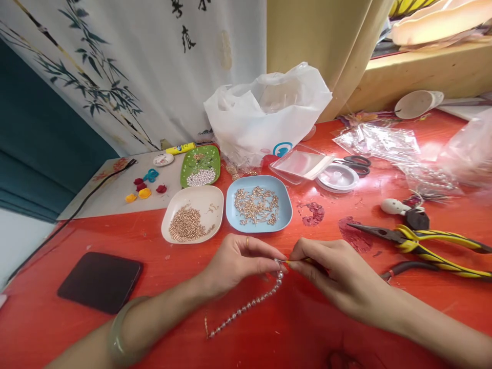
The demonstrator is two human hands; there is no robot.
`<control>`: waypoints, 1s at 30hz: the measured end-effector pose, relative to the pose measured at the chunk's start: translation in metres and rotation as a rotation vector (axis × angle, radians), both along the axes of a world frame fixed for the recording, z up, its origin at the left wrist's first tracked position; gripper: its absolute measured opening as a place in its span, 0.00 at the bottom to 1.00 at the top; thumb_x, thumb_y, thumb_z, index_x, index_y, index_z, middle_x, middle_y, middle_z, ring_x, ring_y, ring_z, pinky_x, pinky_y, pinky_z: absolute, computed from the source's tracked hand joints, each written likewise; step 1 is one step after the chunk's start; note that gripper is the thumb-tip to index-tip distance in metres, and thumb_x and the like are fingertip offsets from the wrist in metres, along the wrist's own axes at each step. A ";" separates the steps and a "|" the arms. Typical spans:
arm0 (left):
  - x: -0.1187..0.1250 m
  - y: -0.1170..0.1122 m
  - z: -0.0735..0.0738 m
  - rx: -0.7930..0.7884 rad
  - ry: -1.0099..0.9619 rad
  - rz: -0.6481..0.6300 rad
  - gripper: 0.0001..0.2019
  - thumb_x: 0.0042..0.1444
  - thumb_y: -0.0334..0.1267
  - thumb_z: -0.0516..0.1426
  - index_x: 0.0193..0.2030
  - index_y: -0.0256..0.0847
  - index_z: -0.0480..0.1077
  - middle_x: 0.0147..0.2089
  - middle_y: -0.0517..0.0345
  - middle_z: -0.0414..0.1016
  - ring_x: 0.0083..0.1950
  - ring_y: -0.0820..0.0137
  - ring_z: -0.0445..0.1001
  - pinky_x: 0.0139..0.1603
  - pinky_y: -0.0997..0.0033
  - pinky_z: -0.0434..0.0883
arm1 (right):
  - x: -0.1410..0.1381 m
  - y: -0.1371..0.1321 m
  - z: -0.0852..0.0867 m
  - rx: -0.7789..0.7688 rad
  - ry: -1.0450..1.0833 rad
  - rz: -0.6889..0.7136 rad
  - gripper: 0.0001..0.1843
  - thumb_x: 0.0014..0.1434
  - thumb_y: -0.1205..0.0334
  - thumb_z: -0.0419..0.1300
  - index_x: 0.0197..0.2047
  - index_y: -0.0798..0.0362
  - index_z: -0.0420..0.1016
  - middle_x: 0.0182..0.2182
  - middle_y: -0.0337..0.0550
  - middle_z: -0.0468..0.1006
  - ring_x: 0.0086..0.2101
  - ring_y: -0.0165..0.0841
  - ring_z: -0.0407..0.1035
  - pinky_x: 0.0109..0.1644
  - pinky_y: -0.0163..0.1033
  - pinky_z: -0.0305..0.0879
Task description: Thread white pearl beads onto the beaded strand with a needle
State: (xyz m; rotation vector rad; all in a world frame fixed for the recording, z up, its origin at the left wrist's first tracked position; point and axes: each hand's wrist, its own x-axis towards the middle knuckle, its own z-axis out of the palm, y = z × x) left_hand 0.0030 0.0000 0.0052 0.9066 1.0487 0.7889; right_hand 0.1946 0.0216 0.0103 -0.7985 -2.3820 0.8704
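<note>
My left hand (238, 262) pinches the top end of a pearl bead strand (246, 307), which trails down and to the left across the red table (161, 287). My right hand (330, 269) grips a thin yellow-handled tool (298, 261) whose tip meets the strand's end between my two hands. A jade bangle (121, 333) is on my left wrist. Just beyond my hands stand a blue dish (284, 215) of gold findings and a cream dish (215, 202) of small gold beads.
A green dish (213, 156) of white pearls stands behind the cream one. Yellow-handled pliers (423, 241), scissors (355, 161), a cord spool (338, 178) and plastic bags (269, 110) lie to the right and back. At the left edge rests a black phone (100, 281).
</note>
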 end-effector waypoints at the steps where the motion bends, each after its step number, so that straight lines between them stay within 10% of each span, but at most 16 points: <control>1: 0.000 0.000 0.001 0.010 0.021 -0.009 0.05 0.41 0.34 0.63 0.29 0.38 0.77 0.27 0.56 0.78 0.25 0.75 0.72 0.29 0.76 0.70 | 0.000 0.000 0.000 -0.031 0.008 0.001 0.10 0.60 0.66 0.47 0.27 0.53 0.60 0.18 0.33 0.62 0.18 0.24 0.54 0.21 0.30 0.50; 21: 0.000 -0.005 0.004 0.094 0.136 -0.086 0.04 0.41 0.31 0.61 0.27 0.37 0.76 0.25 0.58 0.75 0.24 0.77 0.68 0.24 0.79 0.64 | 0.003 0.001 0.003 -0.151 0.069 0.138 0.10 0.59 0.66 0.49 0.25 0.53 0.59 0.17 0.30 0.56 0.18 0.23 0.50 0.20 0.30 0.48; 30: 0.001 -0.002 0.002 0.043 -0.066 -0.029 0.08 0.44 0.34 0.61 0.34 0.37 0.71 0.27 0.58 0.75 0.27 0.74 0.71 0.25 0.77 0.68 | 0.003 -0.002 -0.004 0.252 0.033 0.061 0.09 0.59 0.71 0.49 0.27 0.53 0.61 0.19 0.34 0.63 0.19 0.25 0.54 0.21 0.32 0.49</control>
